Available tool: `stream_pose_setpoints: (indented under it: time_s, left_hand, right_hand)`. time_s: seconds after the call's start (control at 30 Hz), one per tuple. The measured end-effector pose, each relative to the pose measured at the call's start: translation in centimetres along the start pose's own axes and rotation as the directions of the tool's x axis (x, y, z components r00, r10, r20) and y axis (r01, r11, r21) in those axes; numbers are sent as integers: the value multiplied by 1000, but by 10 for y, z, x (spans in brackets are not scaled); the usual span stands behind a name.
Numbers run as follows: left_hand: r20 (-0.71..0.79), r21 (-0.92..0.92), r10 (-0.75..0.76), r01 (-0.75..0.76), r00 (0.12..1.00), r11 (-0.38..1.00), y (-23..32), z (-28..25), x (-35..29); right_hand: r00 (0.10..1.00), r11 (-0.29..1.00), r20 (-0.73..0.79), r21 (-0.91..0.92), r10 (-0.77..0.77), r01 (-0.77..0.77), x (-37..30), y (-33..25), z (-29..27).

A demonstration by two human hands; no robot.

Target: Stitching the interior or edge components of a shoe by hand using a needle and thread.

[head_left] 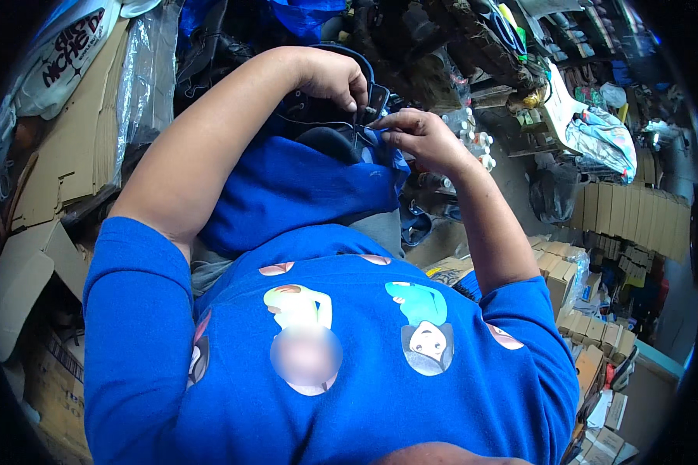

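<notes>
Head view: thread (316,122) runs beneath left grip (333,80) to right grip (428,139), both closures unclear.

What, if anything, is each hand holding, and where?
Can't tell: left hand and right hand are beside a thin cord, but any grip is unclear.

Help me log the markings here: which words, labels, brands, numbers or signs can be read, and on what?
White plastic bag, upper left: large dark lettering, not copied out here.
Cardboard box, lower left: dark print, only partly in sight, not copied out.
White bottles near the right hand: any labels too small to read.
Blue shirt: printed figures, no lettering visible.
</notes>
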State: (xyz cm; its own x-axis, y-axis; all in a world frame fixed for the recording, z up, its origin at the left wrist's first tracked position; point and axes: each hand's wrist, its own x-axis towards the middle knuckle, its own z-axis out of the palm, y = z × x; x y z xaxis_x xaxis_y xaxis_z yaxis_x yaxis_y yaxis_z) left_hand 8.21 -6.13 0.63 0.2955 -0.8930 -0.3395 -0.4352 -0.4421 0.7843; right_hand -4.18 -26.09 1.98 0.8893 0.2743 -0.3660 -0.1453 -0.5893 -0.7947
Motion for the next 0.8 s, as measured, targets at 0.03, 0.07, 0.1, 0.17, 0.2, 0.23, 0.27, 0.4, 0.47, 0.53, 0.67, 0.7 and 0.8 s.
stream_pose_setpoints:
  time_s: [0.03,0.07,0.1,0.17,0.2,0.23,0.27,0.4,0.47,0.53,0.67,0.7,0.8]
  left_hand:
    - [46,-18,16,-15,999,1000,-2,-3,3]
    - [46,-20,15,-14,999,1000,-5,-3,4]
    - [44,-44,30,-28,999,999,-9,-3,6]
    - [43,-71,42,-39,998,997,-13,-2,6]
    - [35,-77,43,-40,998,996,-15,-2,5]
    - [27,-84,45,-42,999,996,-16,-2,4]
    - [31,-84,48,-45,998,995,-14,-2,4]
    - [22,-94,34,-31,999,995,-13,-2,3]
    - [14,-127,42,-39,999,991,-17,1,3]
    - [-29,-160,70,-73,997,984,-21,5,3]
    - [-69,-209,63,-76,996,975,-22,11,-1]
    - [-86,-203,43,-60,995,977,-20,13,-4]
    - [-139,-286,62,-100,988,953,-27,22,-10]
  right_hand:
    - [1000,1000,0,-1,2,-2,0,0,-2]
    - [1000,999,-7,-40,0,0,0,0,-3]
    - [1000,997,-14,-80,-2,1,0,0,-4]
    - [1000,993,-18,-117,-4,2,-1,-5,-3]
    - [999,982,-33,-189,-16,9,-1,-13,-1]
    - [998,965,-46,-261,-29,16,-1,-17,1]
    - [998,966,-49,-260,-25,12,1,-15,2]
    - [996,969,-30,-236,-83,73,6,-11,-1]
    - [996,965,-11,-249,-84,79,10,-6,-6]
    - [992,985,23,-120,-122,124,14,9,-8]
    - [989,990,32,24,-141,140,18,19,-5]
    - [996,994,29,76,-81,79,19,18,-2]
    - [1000,988,3,152,-22,22,21,5,15]
